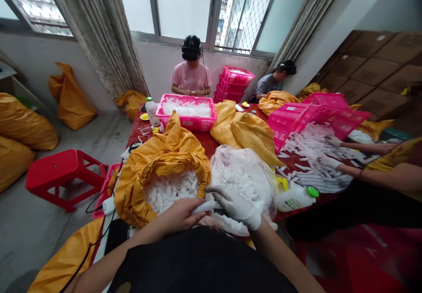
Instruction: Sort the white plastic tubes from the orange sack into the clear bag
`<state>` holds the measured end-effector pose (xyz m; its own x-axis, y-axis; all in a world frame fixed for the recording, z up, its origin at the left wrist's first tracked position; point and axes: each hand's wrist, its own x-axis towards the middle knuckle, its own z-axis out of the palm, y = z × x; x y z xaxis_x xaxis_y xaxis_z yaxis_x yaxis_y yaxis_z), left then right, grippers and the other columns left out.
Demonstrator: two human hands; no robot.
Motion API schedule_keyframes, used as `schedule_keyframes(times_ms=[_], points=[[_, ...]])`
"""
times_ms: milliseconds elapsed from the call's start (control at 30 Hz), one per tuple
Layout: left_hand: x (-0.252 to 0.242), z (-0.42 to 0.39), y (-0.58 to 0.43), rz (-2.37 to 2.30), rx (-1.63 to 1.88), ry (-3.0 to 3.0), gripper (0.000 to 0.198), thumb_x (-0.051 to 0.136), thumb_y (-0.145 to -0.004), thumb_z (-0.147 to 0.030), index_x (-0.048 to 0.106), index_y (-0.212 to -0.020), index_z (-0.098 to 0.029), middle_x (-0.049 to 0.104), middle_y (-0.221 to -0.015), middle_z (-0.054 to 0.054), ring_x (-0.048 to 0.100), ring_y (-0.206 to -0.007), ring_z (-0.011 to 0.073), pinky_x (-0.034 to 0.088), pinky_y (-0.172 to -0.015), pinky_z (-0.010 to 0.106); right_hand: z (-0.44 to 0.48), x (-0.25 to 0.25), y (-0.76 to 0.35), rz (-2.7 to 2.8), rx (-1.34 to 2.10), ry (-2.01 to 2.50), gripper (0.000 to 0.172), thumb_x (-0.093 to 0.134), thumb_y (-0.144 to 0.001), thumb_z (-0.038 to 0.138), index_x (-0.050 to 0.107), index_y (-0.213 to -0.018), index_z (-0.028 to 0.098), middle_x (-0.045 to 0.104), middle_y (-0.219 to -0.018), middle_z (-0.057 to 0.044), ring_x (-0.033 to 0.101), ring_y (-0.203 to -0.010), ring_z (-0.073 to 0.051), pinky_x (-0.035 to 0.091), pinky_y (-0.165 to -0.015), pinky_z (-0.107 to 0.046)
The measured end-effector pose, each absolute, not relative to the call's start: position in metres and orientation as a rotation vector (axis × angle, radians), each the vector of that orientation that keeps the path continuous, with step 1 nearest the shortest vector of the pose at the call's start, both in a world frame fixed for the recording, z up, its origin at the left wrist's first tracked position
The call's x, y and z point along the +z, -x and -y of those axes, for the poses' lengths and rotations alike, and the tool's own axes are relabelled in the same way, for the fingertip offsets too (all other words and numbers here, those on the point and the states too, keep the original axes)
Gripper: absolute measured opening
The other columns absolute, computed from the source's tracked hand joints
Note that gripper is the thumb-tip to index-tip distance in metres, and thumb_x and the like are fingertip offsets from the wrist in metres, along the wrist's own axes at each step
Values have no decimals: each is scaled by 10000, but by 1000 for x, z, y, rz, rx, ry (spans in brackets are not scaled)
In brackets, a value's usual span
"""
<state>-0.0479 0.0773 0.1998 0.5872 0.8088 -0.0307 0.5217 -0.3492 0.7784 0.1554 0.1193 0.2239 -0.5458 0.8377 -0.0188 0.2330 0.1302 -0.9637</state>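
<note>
My left hand [176, 217] is bare and grips a soft white tube-shaped item [206, 207] at its left end. My right hand [234, 205], in a white glove, lies over the item's other end. Just behind my left hand, an open yellow sack [158, 183] holds many similar white items [169, 192]. A clear plastic bag [242, 170] full of white pieces stands beyond my right hand, touching the glove. What the items are exactly, I cannot tell.
A red table [211, 145] holds pink baskets [186, 112] and a loose white pile [311, 148]. A co-worker's gloved hands [329, 163] reach into that pile from the right. Two seated people [191, 75] are across the table. A red stool [64, 178] stands left.
</note>
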Motion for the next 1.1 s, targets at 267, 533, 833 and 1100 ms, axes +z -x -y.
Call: schedule_keyframes(times_ms=[267, 533, 833, 1100], points=[[198, -80, 33, -1251, 521, -1916, 291, 415, -895, -381, 602, -1021, -197, 679, -929, 48, 619, -827, 190, 458, -736, 242, -115, 196, -129, 1426, 1297, 995, 337, 597, -798, 315, 587, -1132, 268, 650, -1037, -34, 628, -784, -158, 518, -681, -296], [203, -75, 31, -1270, 691, -1683, 287, 440, -884, -413, 593, -988, -194, 659, -921, 4, 593, -850, 165, 451, -751, 215, -104, 184, -121, 996, 1347, 916, 332, 701, -695, 241, 606, -1011, 276, 628, -932, 11, 502, -537, -64, 438, -480, -212], [193, -76, 30, -1499, 482, -1885, 251, 434, -882, -385, 582, -991, -213, 668, -887, 64, 621, -848, 227, 437, -760, 290, -103, 189, -117, 913, 1507, 1023, 275, 695, -696, 396, 602, -861, 198, 495, -458, 91, 392, -332, -61, 346, -354, -201], [159, -80, 15, -1261, 368, -1869, 346, 568, -826, -334, 563, -1153, -222, 680, -1069, 48, 634, -941, 186, 483, -805, 239, -78, 132, -136, 979, 1318, 1196, 280, 721, -672, 354, 626, -901, 224, 666, -818, -15, 644, -749, -168, 543, -708, -326]])
